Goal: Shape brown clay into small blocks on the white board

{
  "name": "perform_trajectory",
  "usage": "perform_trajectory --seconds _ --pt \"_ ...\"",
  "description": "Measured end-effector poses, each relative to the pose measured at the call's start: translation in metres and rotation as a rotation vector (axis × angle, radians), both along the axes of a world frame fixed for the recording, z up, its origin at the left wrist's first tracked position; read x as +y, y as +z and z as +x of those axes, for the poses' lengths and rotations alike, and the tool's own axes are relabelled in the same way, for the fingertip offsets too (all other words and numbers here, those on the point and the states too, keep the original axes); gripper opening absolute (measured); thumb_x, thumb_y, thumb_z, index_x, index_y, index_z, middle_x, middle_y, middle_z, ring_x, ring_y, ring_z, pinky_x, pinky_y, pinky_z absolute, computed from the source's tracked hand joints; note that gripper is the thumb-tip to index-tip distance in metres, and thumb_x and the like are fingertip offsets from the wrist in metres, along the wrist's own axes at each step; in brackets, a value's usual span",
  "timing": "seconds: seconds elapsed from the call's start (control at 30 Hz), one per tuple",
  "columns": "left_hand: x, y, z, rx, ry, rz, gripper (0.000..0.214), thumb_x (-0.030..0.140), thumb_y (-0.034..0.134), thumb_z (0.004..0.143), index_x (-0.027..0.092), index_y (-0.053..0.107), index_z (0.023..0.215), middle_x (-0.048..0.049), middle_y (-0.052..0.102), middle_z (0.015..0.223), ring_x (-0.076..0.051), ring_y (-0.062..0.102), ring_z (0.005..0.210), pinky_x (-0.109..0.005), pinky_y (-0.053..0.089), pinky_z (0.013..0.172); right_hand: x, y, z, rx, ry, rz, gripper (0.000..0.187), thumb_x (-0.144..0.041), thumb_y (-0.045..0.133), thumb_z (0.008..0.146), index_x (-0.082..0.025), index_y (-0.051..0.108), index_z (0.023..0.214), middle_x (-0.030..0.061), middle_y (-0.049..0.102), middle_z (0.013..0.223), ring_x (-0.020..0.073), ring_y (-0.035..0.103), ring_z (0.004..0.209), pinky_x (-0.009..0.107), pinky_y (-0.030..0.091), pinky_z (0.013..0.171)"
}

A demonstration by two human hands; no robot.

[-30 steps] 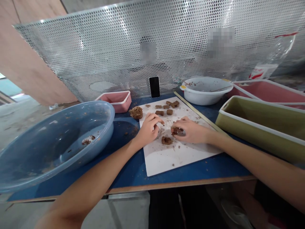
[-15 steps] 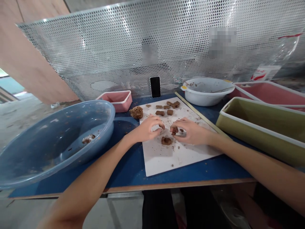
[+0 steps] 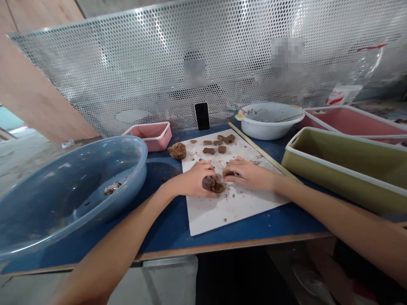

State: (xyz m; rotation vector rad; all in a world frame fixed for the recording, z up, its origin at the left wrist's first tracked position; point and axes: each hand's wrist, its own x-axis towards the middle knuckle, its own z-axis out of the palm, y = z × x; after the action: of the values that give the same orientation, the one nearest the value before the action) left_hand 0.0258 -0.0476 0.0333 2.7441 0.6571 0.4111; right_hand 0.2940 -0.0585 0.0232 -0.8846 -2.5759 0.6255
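Observation:
Both hands rest on a white board [image 3: 232, 207] on the blue table. My left hand [image 3: 195, 182] is closed around a brown clay lump [image 3: 212, 184] near the board's middle. Just to its right, my right hand [image 3: 246, 173] pinches a smaller brown clay piece [image 3: 229, 173] between thumb and fingers. The two hands nearly touch. Several small clay pieces [image 3: 218, 144] lie at the board's far edge, and a rough clay ball [image 3: 177, 150] sits off the board's far left corner.
A big blue basin [image 3: 63, 186] stands at the left. A pink tray [image 3: 149, 134], a black phone [image 3: 202, 116] leaning on the perforated metal screen, a white bowl [image 3: 269, 120], an olive tray [image 3: 343, 165], a red tray [image 3: 356, 120] and a wooden stick [image 3: 260, 152] lie behind and right.
My left hand moved down to the lump at the board's middle and closed on it. My right hand stayed close, still pinching its piece. The view shifted slightly right.

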Motion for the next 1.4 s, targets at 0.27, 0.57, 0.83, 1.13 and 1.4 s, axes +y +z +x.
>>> perform_trajectory --seconds 0.27,0.57,0.83,1.13,1.4 --pt "0.002 -0.004 0.0 -0.004 0.001 -0.022 0.031 0.044 0.091 0.085 0.024 0.076 0.103 -0.0057 0.071 0.108 -0.027 0.063 0.106 -0.043 0.047 0.103 0.001 -0.003 0.001 0.02 -0.024 0.0 0.024 -0.045 0.056 0.106 -0.024 0.069 0.108 0.0098 0.076 0.111 0.0295 0.066 0.11 0.051 0.04 0.111" --pt "-0.001 -0.004 0.001 -0.019 -0.017 -0.051 0.024 0.04 0.087 0.09 0.026 0.079 0.107 -0.007 0.071 0.11 -0.028 0.061 0.108 -0.042 0.05 0.102 -0.001 0.0 0.0 -0.037 -0.008 0.004 0.037 -0.046 0.039 0.112 -0.024 0.067 0.101 0.0098 0.073 0.102 0.0293 0.064 0.101 0.052 0.04 0.11" --pt "0.008 0.003 -0.009 -0.043 -0.005 -0.147 0.044 0.05 0.084 0.091 0.026 0.073 0.126 -0.0085 0.07 0.12 -0.03 0.062 0.117 -0.045 0.048 0.108 -0.001 -0.003 0.002 0.003 -0.024 -0.035 0.031 -0.048 0.054 0.107 -0.023 0.07 0.111 0.0116 0.077 0.115 0.0306 0.068 0.11 0.051 0.041 0.111" --pt "0.009 -0.001 -0.007 0.038 0.013 -0.191 0.053 0.057 0.092 0.079 0.024 0.074 0.116 -0.0093 0.066 0.12 -0.032 0.059 0.118 -0.045 0.048 0.107 -0.002 -0.008 0.002 0.061 0.058 0.025 0.026 -0.04 0.059 0.108 -0.023 0.078 0.112 0.0084 0.08 0.111 0.0259 0.071 0.106 0.045 0.042 0.109" --pt "0.011 -0.01 -0.004 0.002 0.014 -0.182 0.042 0.056 0.088 0.084 0.022 0.074 0.104 -0.0086 0.068 0.116 -0.029 0.059 0.114 -0.044 0.044 0.11 -0.006 -0.009 -0.001 0.053 0.072 0.033 0.025 -0.039 0.058 0.107 -0.023 0.077 0.114 0.0089 0.08 0.108 0.0265 0.071 0.104 0.048 0.043 0.107"
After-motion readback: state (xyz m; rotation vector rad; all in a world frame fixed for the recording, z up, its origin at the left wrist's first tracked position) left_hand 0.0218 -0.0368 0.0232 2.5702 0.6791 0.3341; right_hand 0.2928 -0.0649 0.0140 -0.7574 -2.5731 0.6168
